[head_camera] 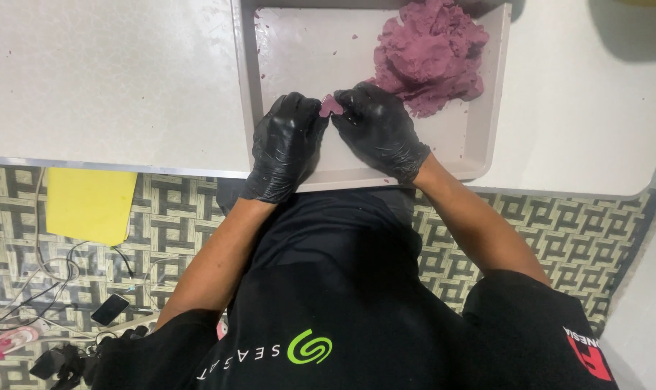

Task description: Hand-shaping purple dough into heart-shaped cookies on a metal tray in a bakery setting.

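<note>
1. Nearest the camera, the person's black shirt is filling the lower frame, with both bare forearms reaching forward over a patterned floor (545, 224).
2. On that floor at the left, a yellow sheet (89, 204) is lying flat, with a dark phone (110, 309) and loose cables (24, 289) below it.
3. Both hands are wearing black gloves and meeting over the near part of a pale tray (487, 130).
4. The left hand (286, 144) and right hand (377, 128) are each pinching a small purple piece of dough (331, 105) between their fingertips, holding it just above the tray.
5. Beyond the right hand, a large purple dough mound (433, 54) is sitting in the tray's far right corner.
6. The tray is resting on a white counter (111, 79), its near edge overhanging slightly.
</note>
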